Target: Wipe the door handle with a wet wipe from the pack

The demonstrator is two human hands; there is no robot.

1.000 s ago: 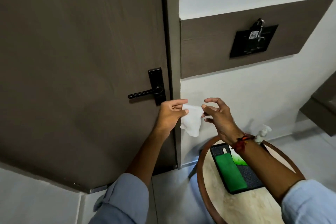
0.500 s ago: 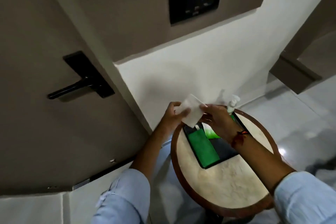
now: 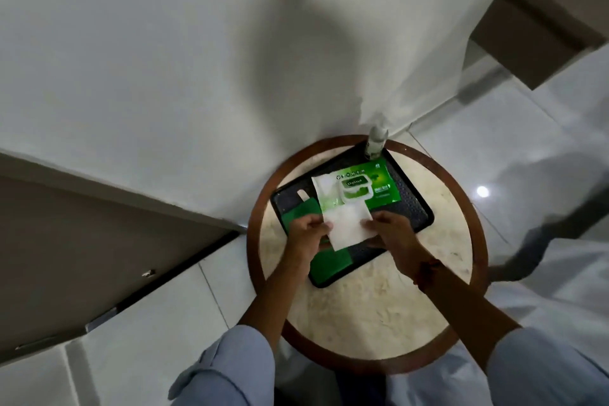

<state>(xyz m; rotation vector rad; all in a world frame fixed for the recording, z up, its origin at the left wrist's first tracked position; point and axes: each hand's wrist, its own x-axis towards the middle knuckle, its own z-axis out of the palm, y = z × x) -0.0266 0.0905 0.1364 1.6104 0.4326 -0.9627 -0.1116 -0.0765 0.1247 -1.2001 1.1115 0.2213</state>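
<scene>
A plain white painted wall (image 3: 164,59) fills the upper part of the view, with a soft grey shadow across its middle. At lower left, the bottom edge of a dark brown wooden door (image 3: 66,241) meets the wall. Glossy white floor tiles (image 3: 494,148) reflect a small bright spot of ceiling light (image 3: 482,191) at right. Close to the wall stands a round side table with a cream marble top and a dark brown wooden rim (image 3: 474,231). In the upper right corner, a brown boxy ledge or step (image 3: 534,30) juts out above the floor.
</scene>
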